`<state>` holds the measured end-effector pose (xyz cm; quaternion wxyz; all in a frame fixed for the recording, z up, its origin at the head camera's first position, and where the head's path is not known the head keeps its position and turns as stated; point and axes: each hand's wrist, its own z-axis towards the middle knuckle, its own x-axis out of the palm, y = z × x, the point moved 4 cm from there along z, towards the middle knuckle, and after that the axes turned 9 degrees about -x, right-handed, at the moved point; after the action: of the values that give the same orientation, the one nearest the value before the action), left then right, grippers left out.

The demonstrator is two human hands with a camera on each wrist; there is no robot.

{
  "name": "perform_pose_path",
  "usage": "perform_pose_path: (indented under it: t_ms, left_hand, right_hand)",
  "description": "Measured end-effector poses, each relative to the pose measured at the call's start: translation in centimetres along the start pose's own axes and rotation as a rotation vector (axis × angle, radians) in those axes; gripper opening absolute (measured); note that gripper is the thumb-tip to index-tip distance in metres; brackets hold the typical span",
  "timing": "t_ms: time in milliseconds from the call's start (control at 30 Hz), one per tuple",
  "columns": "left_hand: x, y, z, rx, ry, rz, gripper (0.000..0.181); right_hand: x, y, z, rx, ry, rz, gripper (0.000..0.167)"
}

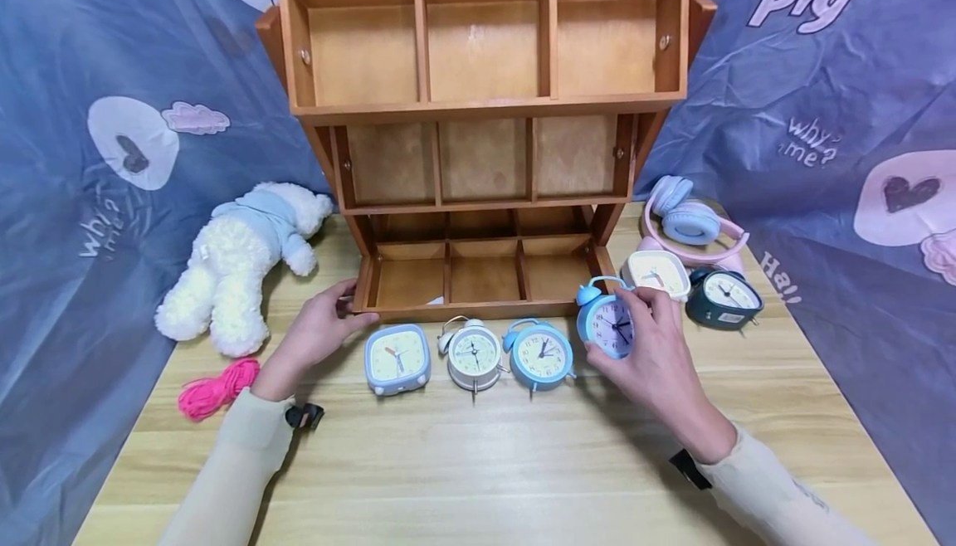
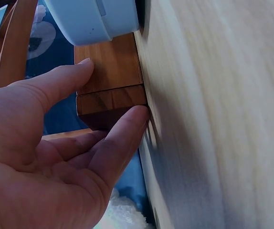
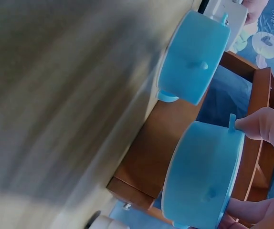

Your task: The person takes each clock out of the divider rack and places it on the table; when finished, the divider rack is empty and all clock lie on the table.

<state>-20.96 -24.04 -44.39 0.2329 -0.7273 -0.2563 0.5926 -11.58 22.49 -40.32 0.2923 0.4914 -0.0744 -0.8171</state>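
Observation:
My right hand (image 1: 657,355) holds a light-blue twin-bell alarm clock (image 1: 607,327) at the right front of a wooden tiered shelf (image 1: 493,312). In the right wrist view that clock (image 3: 201,174) appears from its side, with my thumb at one of its feet. My left hand (image 1: 314,330) grips the front left corner of the shelf's lowest tier (image 2: 110,71), thumb on the front and fingers round the side. Along that front stand a square blue-rimmed clock (image 1: 397,359), a white twin-bell alarm clock (image 1: 475,355) and another light-blue twin-bell alarm clock (image 1: 541,355).
Right of the shelf are a square white clock (image 1: 657,274), a dark green clock (image 1: 723,297) and pink-and-blue headphones (image 1: 690,222). A white plush toy (image 1: 235,260) in a blue top lies at the left, near a pink yarn bundle (image 1: 218,388). Patterned cloth (image 1: 836,98) hangs behind.

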Motion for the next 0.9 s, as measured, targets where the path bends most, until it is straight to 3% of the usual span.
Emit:
perform_pose_path:
  t_ms: [400, 900]
  left_hand:
    - [0.0, -0.1, 0.0, -0.007, 0.002, 0.006, 0.08]
    - [0.0, 0.0, 0.1, -0.012, 0.008, 0.004, 0.081]
  right_hand:
    - [0.4, -0.5, -1.4, 0.009, 0.037, -0.005, 0.084]
    - [1.0, -0.8, -2.3, 0.029, 0.147, -0.013, 0.084]
